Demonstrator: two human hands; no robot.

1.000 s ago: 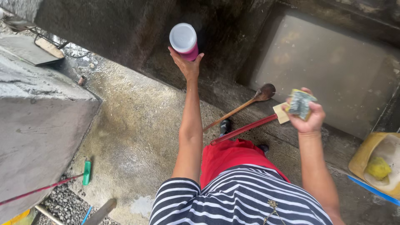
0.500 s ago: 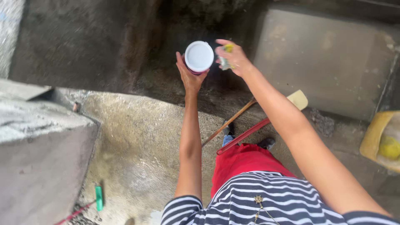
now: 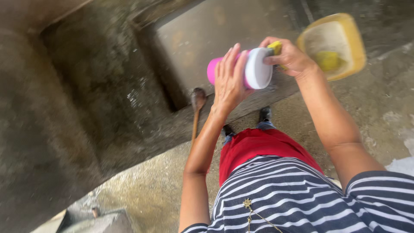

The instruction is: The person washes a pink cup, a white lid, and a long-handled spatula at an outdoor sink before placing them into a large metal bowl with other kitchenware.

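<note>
Head view, blurred by motion: a rough grey concrete trough (image 3: 108, 86) takes up most of the upper left, its thick front wall running from the lower left up toward the right. Behind that wall lies a sunken basin (image 3: 241, 39) with a paler flat bottom. The wet concrete floor (image 3: 151, 185) spreads along the near side of the wall, where the person stands in a navy and white striped shirt (image 3: 302, 198) and red trousers (image 3: 254, 149).

A yellow tub (image 3: 345, 30) sits near the top right corner, with a yellow lump inside that is too blurred to name. A wooden stick with a rounded dark end (image 3: 197, 103) leans against the front wall, just left of the left forearm.

A pink cup (image 3: 241, 69) is held up in the air above the front wall, tipped on its side with its white end toward the camera. The left hand (image 3: 228, 77) is wrapped around the cup's body, fingers closed on it. The right hand (image 3: 289, 56) grips a yellow sponge (image 3: 276, 46), pressed against the white end of the cup.
</note>
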